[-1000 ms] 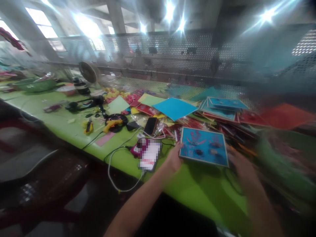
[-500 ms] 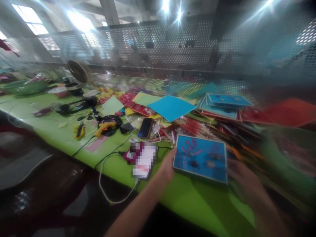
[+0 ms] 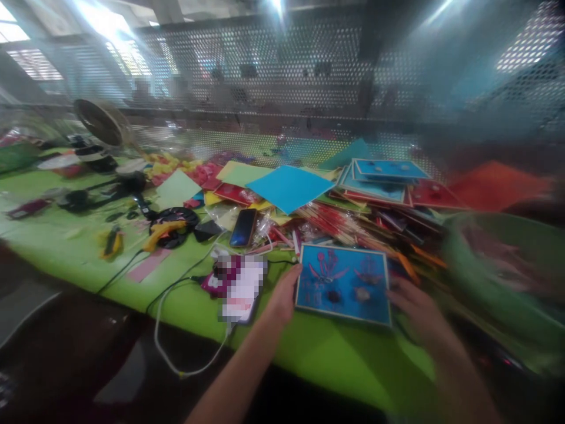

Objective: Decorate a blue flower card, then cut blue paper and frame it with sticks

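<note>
Between my two hands is a blue picture panel with a pale border, tilted up over the near part of the table. Red drawn shapes and a few dark and pale lumps show on its face. My left hand grips its left edge, thumb near the upper corner. At the right edge my right hand has its fingers against the border, slightly blurred. Behind the panel lie red-and-white sticks and a marker-like pen.
A phone with a lit screen lies charging at left. Beyond it are a dark phone, a yellow glue gun and a blue sheet. More blue panels are stacked behind; a green basin stands at right.
The whole view has shifted, so things sit farther left. My right hand, blurred beside the panel before, now shows its fingers at the right edge. The left hand keeps its grip.
</note>
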Demonstrator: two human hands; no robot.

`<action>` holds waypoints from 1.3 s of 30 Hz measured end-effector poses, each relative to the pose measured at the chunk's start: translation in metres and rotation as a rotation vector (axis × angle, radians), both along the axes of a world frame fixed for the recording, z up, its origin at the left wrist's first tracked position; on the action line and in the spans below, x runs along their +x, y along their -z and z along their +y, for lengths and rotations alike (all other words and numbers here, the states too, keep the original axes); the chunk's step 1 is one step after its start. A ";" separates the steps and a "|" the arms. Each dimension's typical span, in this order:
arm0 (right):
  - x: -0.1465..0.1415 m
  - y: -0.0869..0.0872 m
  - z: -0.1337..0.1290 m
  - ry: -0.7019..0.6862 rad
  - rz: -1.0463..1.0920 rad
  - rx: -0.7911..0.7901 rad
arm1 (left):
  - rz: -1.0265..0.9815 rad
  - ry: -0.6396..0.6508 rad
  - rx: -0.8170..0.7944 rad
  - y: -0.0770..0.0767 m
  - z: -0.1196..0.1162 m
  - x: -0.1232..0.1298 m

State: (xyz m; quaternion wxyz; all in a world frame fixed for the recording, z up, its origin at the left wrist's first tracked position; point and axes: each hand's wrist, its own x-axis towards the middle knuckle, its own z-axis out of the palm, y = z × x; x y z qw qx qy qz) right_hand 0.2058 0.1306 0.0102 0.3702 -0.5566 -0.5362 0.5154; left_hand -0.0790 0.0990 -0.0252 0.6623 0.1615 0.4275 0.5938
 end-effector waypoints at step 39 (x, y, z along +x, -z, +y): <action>-0.025 -0.007 -0.007 0.063 0.217 -0.235 | 0.353 0.174 0.071 -0.009 -0.004 0.003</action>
